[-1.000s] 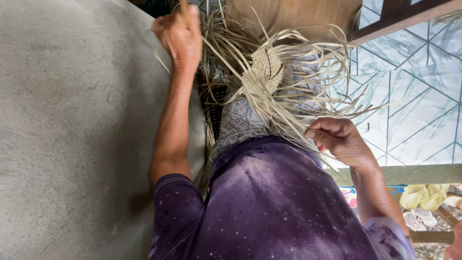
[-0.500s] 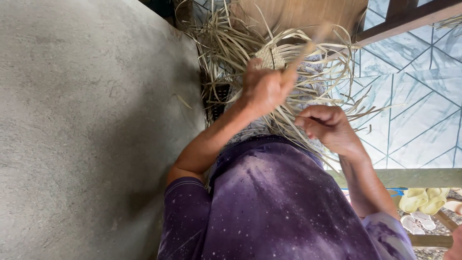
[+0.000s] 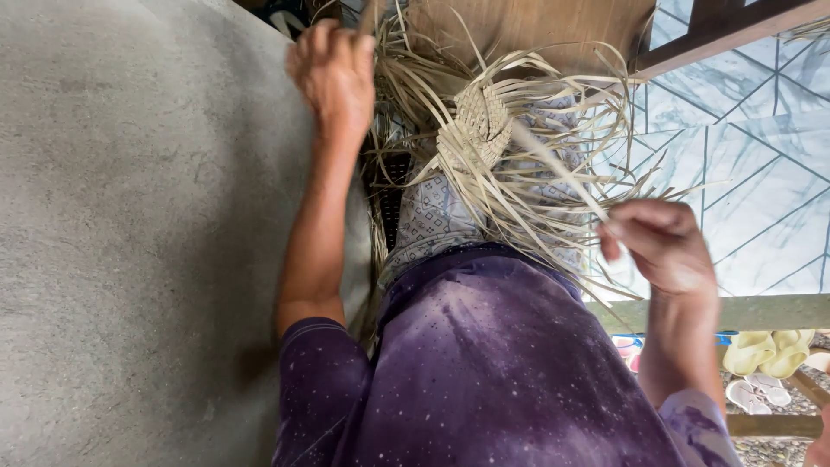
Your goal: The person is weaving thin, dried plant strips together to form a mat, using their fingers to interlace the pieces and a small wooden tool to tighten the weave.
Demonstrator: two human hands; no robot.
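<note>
A small woven piece of pale dried leaf strips (image 3: 480, 125) rests on my lap, with several loose strips (image 3: 562, 164) fanning out from it. My left hand (image 3: 333, 73) is raised at the upper left beside the concrete surface. Its fingers are closed on a thin strip that runs out of the top of the picture. My right hand (image 3: 661, 242) is to the right of the woven piece and pinches one long strip (image 3: 553, 164) stretched straight from the weave to my fingers. Patterned cloth (image 3: 428, 216) covers my lap under the strips.
A grey concrete surface (image 3: 147, 233) fills the left side. A brown wooden board (image 3: 536, 26) lies beyond the weave. Blue-white patterned tiles (image 3: 752, 164) are at the right, crossed by a wooden beam (image 3: 761, 311). Yellow sandals (image 3: 765, 350) sit at the lower right.
My left hand has swung from over the woven piece back up to the upper left with a strip. My right hand has moved right, drawing a strip taut.
</note>
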